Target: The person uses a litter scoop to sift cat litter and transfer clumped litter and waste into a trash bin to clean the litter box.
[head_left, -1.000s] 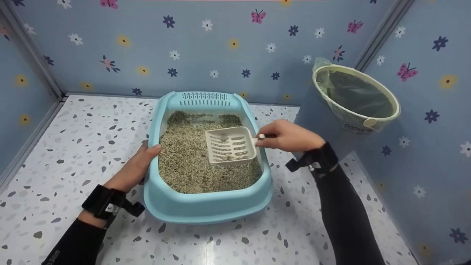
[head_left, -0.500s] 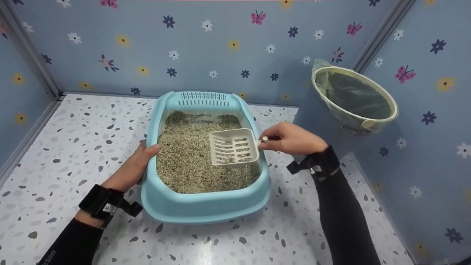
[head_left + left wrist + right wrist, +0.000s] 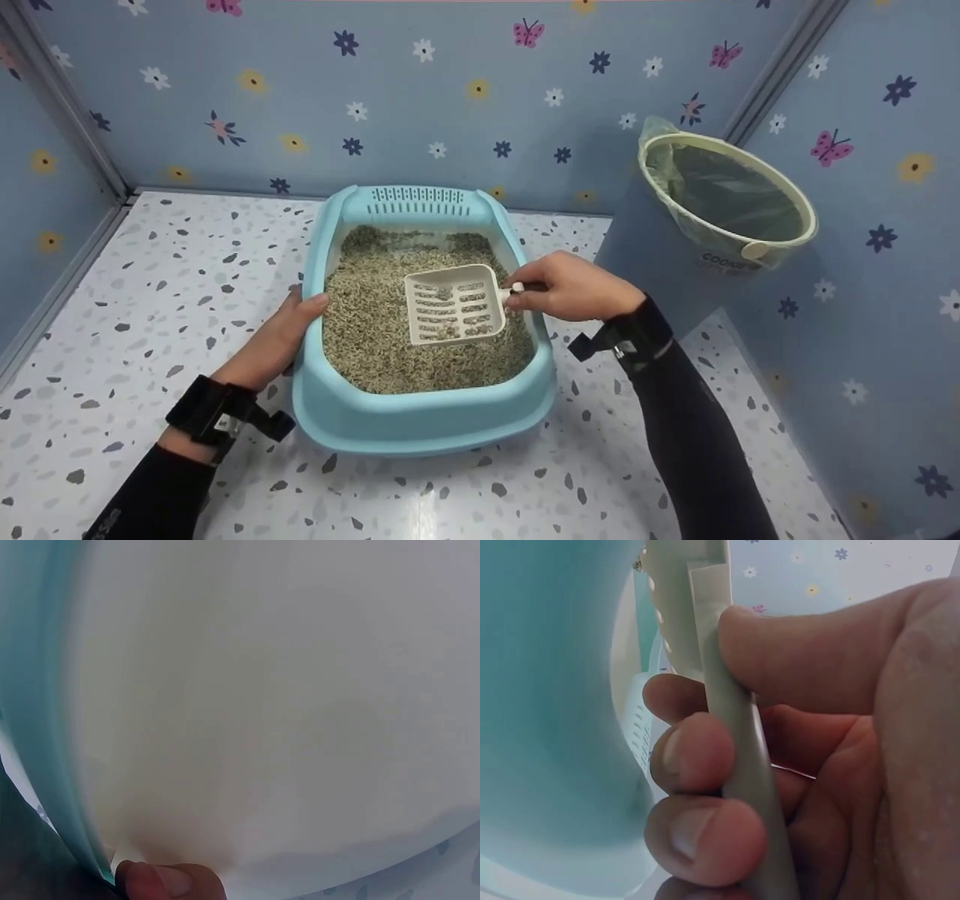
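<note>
A light-blue litter box (image 3: 424, 420) holds grey-brown granular cat litter (image 3: 367, 322). My left hand (image 3: 274, 337) grips its left rim, thumb on top; in the left wrist view a fingertip (image 3: 172, 881) shows against the pale outer wall. With my right hand (image 3: 574, 289) I hold the handle of a cream slotted litter scoop (image 3: 454, 306). The scoop sits level over the litter, a few bits lying on its slots. In the right wrist view, thumb and fingers curl round the handle (image 3: 742, 727).
A cream-rimmed bucket (image 3: 765, 244), lined with a thin greenish bag, stands at the right against the wall. Flower-patterned blue panels (image 3: 450, 45) enclose the back and both sides. The floor (image 3: 150, 300) is white with grey flecks.
My right hand and the scoop shift slightly right, then move back left and a little nearer to me. The bits on the scoop have shifted and look fewer. The left hand stays on the rim.
</note>
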Available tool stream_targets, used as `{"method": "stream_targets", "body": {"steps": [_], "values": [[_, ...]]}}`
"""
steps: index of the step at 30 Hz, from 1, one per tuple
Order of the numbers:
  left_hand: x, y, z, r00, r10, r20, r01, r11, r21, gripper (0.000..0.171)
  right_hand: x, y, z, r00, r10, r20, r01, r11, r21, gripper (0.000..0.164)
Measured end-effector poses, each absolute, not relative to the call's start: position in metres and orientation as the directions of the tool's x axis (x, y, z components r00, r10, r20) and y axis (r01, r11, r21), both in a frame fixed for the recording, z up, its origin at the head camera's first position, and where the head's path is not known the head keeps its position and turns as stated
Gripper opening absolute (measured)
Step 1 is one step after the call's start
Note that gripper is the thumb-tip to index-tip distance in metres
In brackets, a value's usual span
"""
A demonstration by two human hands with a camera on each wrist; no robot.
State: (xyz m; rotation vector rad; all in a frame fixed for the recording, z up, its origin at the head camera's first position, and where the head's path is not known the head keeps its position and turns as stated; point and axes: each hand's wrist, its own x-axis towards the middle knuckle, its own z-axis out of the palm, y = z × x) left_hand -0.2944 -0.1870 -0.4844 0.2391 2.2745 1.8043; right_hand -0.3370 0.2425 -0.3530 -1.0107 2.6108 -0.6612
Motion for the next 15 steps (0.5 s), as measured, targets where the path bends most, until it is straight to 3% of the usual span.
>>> {"method": "stream_targets", "body": {"steps": [8, 15], "values": [[-0.294, -0.186, -0.485, -0.962, 0.264, -0.072, -0.01, 0.23, 0.973, 0.087, -0.335, 0.251, -0.343, -0.761, -0.643, -0.082, -0.533, 0.692, -0.487, 0.029], [-0.294, -0.19, -0.485, -0.957, 0.27, -0.106, -0.038, 0.246, 0.968, 0.098, -0.337, 0.261, -0.33, -0.785, -0.615, -0.078, -0.515, 0.717, -0.47, 0.034]]}}
